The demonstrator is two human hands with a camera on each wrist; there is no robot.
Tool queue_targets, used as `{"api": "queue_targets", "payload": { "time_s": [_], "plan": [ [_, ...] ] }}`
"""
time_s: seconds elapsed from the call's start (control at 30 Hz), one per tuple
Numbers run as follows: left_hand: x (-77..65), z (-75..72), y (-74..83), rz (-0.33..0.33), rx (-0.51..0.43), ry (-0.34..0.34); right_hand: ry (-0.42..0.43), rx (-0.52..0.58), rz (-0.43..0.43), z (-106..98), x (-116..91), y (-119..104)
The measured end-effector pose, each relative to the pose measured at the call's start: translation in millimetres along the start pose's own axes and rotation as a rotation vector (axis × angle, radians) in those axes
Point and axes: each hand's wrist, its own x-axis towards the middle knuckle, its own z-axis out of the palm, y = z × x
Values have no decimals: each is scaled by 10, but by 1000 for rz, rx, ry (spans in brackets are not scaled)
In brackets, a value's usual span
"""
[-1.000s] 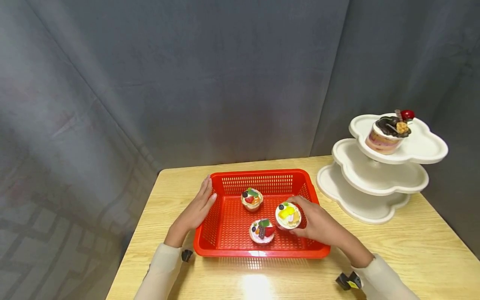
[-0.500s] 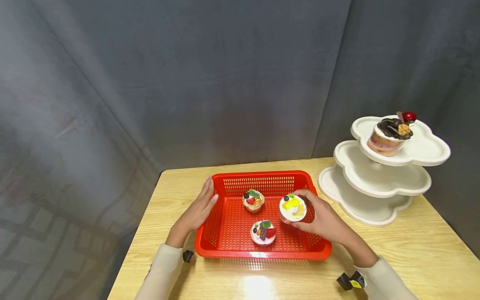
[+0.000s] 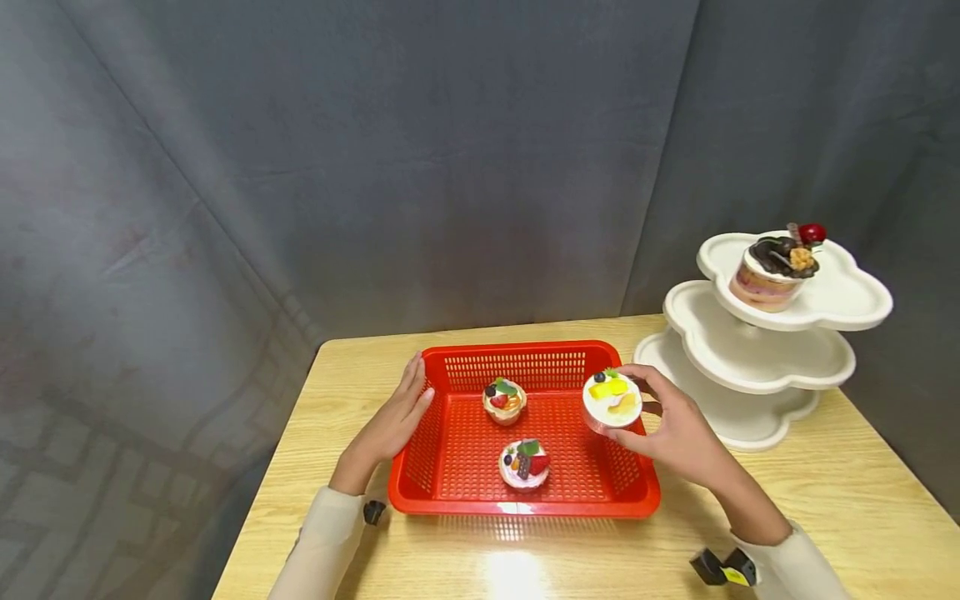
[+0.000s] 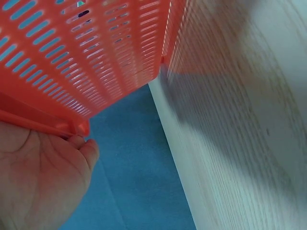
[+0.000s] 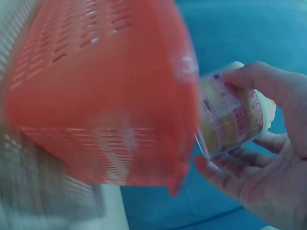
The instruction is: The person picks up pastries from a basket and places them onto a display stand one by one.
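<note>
My right hand (image 3: 681,433) grips a layered dessert cup (image 3: 611,402) by its sides, thumb on one side and fingers on the other. The cup has white cream and yellow fruit on top; in the right wrist view its clear wall (image 5: 229,112) shows yellow and pink layers. It is held up over the right side of a red plastic basket (image 3: 525,507). My left hand (image 3: 386,425) rests on the basket's left rim with its fingers straight. Inside the basket stand a fruit tart (image 3: 504,402) and a second tart (image 3: 524,465) with strawberry and chocolate.
A white three-tier stand (image 3: 787,367) is at the right of the wooden table (image 3: 442,558). Its top tier bears a dessert cup (image 3: 774,271) with chocolate and a cherry. A grey curtain (image 3: 465,167) hangs behind the table.
My right hand has lifted the yellow-fruit dessert cup up from the basket and moved it to the right. My left hand has stayed on the basket's rim.
</note>
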Motion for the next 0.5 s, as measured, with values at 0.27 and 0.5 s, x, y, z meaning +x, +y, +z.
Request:
{"api": "queue_targets", "payload": {
  "time_s": [0.27, 0.5],
  "plan": [
    [-2, -9, 5, 10, 2, -3, 129, 8, 14, -219, -117, -131],
    [9, -11, -9, 12, 20, -3, 228, 30, 44, -372, -211, -123]
  ]
}}
